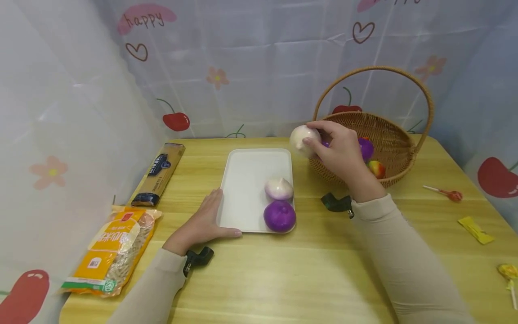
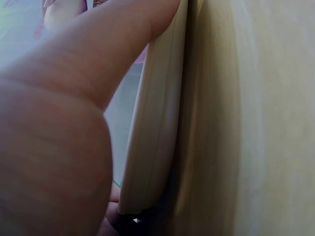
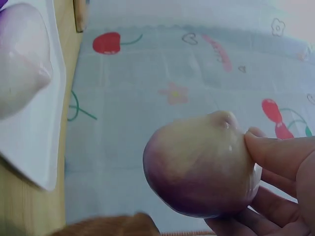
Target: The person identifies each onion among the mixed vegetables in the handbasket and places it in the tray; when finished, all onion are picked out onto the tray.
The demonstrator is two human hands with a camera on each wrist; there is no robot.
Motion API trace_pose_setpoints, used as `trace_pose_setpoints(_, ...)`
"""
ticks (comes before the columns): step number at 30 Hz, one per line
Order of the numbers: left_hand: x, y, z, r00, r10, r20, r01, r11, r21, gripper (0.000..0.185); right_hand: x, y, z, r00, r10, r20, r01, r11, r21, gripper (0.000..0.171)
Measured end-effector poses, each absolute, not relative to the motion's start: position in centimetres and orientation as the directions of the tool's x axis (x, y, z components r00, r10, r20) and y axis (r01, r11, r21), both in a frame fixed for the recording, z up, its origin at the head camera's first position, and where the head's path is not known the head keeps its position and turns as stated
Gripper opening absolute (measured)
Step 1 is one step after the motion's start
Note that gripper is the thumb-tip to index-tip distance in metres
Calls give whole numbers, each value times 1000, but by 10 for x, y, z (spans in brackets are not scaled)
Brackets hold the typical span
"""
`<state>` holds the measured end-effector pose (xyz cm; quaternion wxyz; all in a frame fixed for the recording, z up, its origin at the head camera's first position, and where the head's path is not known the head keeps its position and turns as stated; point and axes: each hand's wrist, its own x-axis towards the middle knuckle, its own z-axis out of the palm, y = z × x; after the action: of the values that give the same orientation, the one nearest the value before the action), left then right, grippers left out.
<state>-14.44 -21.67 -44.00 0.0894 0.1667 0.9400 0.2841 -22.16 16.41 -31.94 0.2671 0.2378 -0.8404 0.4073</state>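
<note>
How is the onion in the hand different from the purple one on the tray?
The pale onion is whitish with a purple tinge; the purple onion is deep purple all over. The pale onion is held in the air by the right hand; the purple onion rests on the white tray. Both are round with a pointed tip.

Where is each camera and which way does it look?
Head: worn on the head, looks down at the table; both hands and sleeves show.
Left wrist: beside the left hand, faces the white tray edge it touches.
Right wrist: faces the pale onion held by the right hand.
Shared: head and right wrist both show this onion and tray.
</note>
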Motion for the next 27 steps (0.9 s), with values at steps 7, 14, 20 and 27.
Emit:
trace_pose_setpoints(7,-144,-216,-439,-928,364,-84,256,783,567,149,-229,129,-332,-770,-281,573,-625,510,-591,34)
trace_pose_setpoints(14,-145,-218,-439,-927,368,-75,267,785,559,148,-240,102,-348,-838,-343,424,-545,545,-637,36)
trace_pose_setpoints(20,-146,-218,-438,-926,369,-74,270,787,555,148,-252,92,-362,-887,-338,315,-460,590,-664,39)
trace_pose_setpoints(27,-147,-218,-441,-926,371,-76,271,789,551,148,-259,91,-372,-926,-296,234,-372,617,-693,40)
